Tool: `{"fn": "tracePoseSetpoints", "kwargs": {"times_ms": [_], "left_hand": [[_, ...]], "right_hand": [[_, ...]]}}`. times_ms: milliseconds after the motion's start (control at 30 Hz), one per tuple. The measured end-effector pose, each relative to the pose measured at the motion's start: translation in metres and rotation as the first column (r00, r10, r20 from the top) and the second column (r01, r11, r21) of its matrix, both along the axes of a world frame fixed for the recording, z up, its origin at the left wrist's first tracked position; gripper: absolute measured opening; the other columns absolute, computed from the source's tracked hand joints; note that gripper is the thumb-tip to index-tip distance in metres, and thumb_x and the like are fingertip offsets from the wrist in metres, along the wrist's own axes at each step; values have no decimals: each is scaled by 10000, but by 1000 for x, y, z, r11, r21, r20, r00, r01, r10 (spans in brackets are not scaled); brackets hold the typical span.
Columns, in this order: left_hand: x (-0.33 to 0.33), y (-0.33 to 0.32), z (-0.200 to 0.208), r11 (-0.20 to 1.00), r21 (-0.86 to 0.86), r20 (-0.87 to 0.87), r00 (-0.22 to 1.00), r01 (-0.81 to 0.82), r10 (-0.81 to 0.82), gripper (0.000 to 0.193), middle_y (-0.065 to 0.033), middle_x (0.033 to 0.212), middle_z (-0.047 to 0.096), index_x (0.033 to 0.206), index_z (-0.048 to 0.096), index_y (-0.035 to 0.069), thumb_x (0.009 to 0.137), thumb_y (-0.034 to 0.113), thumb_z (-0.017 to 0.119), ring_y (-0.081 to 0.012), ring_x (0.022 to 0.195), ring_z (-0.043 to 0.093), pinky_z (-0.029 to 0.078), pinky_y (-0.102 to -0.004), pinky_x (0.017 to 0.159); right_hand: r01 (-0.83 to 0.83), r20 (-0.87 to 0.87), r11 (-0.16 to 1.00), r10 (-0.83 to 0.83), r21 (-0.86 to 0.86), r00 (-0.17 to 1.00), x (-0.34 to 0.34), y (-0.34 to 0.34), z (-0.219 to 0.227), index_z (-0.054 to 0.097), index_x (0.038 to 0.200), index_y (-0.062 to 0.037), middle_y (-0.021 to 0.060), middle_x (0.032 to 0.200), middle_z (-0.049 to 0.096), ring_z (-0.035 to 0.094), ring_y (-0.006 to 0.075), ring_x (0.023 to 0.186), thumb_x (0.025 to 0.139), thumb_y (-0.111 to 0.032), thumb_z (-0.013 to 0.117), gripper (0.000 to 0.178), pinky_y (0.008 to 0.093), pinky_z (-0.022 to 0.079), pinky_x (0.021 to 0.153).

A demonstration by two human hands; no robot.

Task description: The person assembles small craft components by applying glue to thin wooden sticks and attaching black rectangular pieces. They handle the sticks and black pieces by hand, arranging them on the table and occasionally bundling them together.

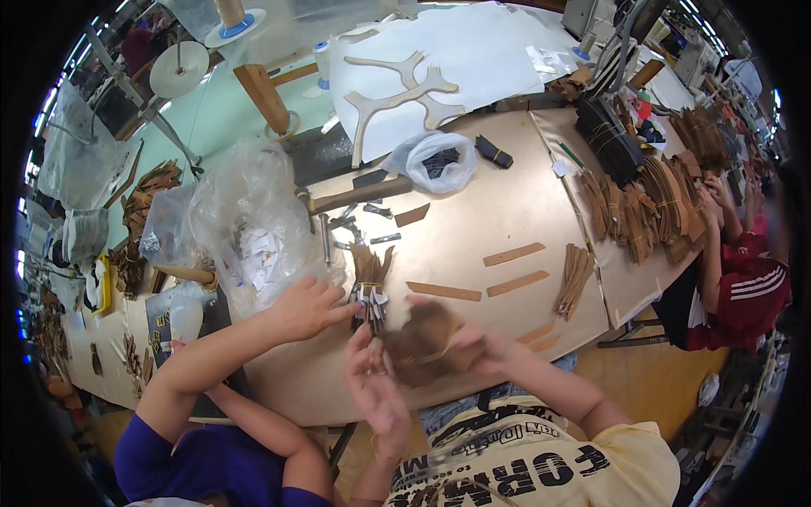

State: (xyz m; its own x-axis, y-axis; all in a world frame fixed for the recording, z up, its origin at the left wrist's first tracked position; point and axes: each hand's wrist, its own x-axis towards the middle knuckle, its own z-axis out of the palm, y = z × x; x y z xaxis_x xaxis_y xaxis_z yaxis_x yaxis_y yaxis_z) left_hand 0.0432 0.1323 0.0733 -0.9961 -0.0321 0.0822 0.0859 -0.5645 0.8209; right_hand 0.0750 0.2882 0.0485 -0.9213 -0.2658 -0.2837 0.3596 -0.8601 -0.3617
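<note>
My right hand (480, 345) grips a bundle of brown leather pieces (418, 342), smeared by motion, close to the table's near edge. Just left of that bundle is my left hand (376, 384), palm partly turned up. Its fingers are blurred, and I cannot tell whether they hold anything. Beyond it lies a bundle of narrow brown strips (369, 269) with white tags around its middle. A co-worker's hand (317, 308) in a purple sleeve reaches in from the left beside those tags. Several flat brown strips (443, 291) lie spaced out to the right.
A hammer (359, 194), a clear bag with white tags (258, 253) and a bag of black pieces (439, 160) lie beyond my hands. Banded brown bundles (659, 203) sit at the right, near another person in red (752, 287). Pale forked templates (405, 93) rest on white sheeting.
</note>
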Motion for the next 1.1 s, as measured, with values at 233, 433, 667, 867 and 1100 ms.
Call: {"fn": "tracePoseSetpoints", "kwargs": {"times_ms": [233,433,667,867,1100], "left_hand": [[-21,-11,-3,715,-679,-226,878,168,-422,203,-156,1086,681,1033,650,14,831,-4,651,-285,1026,650,493,-377,923],[-30,-31,-4,567,-823,-168,962,-18,-214,200,-149,1045,684,1042,654,11,843,-8,665,-288,995,660,503,-357,886],[-68,-17,-18,246,-964,-119,990,-97,-77,529,-213,1108,657,1238,576,-19,873,337,718,-394,1071,613,462,-447,958],[-125,23,-38,-215,-946,294,920,242,-258,724,-245,1049,681,1246,569,-68,801,467,769,-397,978,654,513,-452,869],[-123,0,-44,393,-815,352,903,425,-247,571,-154,1049,697,1202,591,-77,847,330,776,-233,953,676,535,-371,814]], "right_hand": [[493,-246,739,-428,459,870,5,163,22,340,1529,-98,129,1433,485,533,259,1269,741,-156,722,878,429,449,1077],[189,-446,-623,-287,759,848,-75,303,-3,393,1482,-193,206,1432,378,470,359,1269,686,-290,839,918,467,437,1019],[-177,17,-845,-195,504,981,-110,348,-52,251,1563,-303,252,1559,275,265,464,1434,643,-616,821,1127,649,229,1123],[50,-327,-881,-121,470,937,-57,285,-31,365,1514,-137,237,1501,393,350,409,1400,826,-430,761,846,556,287,1126],[290,-292,-189,14,938,956,-9,102,-16,667,1167,-10,120,1122,691,648,246,1059,863,-165,749,352,363,481,953]]}}
